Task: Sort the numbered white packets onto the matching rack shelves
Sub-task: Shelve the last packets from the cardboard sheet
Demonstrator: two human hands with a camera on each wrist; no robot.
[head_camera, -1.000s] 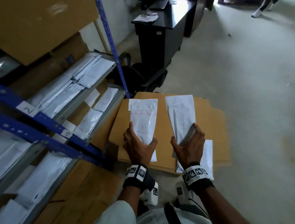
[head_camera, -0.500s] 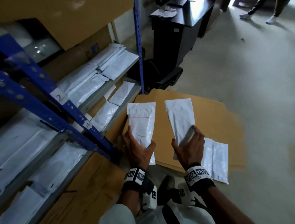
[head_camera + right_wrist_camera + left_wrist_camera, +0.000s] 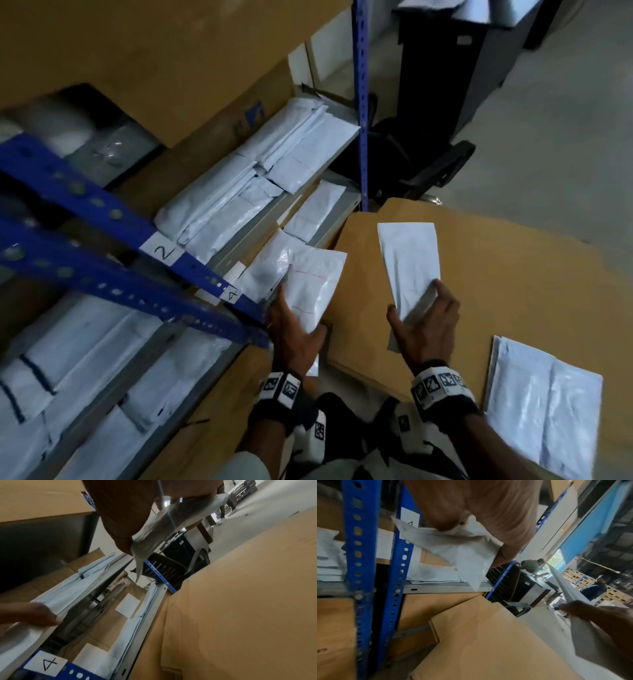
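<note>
Packets are being pinched one per hand — left hand (image 3: 294, 337) nearing the 4 label (image 3: 232, 294), risking a snag on the blue rail (image 3: 113, 270) — right hand (image 3: 423, 329) waiting.

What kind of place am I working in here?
Probably a warehouse or stockroom: a blue slotted-angle rack with numbered shelf labels, stacks of white packets, flattened cardboard on concrete floor.

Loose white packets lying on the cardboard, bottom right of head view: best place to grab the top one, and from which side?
Pinch the near short edge of the loose packets, coming from the person's side. They lie flat on the cardboard, and that end seems to overhang its edge, probably letting fingers slip under.
</note>
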